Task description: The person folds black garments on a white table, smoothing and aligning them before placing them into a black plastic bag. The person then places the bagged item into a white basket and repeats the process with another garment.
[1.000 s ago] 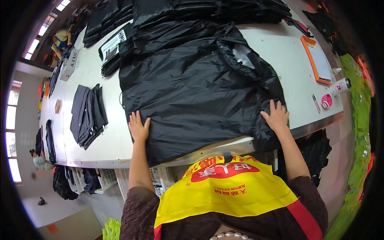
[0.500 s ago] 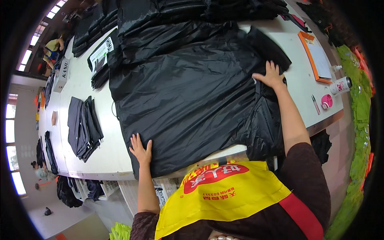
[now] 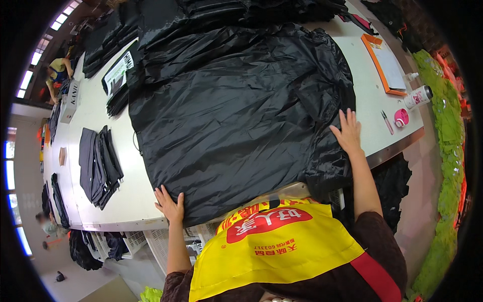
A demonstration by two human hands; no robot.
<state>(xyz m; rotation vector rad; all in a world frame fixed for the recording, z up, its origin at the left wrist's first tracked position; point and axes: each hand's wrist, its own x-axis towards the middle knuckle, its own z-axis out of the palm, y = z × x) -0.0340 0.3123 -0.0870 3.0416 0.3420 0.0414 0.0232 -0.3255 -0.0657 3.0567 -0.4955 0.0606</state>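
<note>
A large shiny black garment (image 3: 236,116) lies spread flat on a long white table (image 3: 128,199). My left hand (image 3: 170,205) rests flat with fingers apart on the garment's near left corner, at the table's front edge. My right hand (image 3: 347,132) lies flat and open on the garment's right side, where the cloth bunches and hangs over the table edge. Neither hand grips anything.
A pile of folded dark cloth (image 3: 99,166) lies to the left. More black garments (image 3: 211,10) are stacked at the back. An orange clipboard (image 3: 386,65), a white bottle (image 3: 417,96), a pink tape roll (image 3: 401,118) and a pen (image 3: 386,122) sit at right. Another person (image 3: 56,73) works far left.
My right hand slid out along the garment's right side and then drew back toward me. My left hand stayed on the near left corner. The view shifted, so the garment shows larger.
</note>
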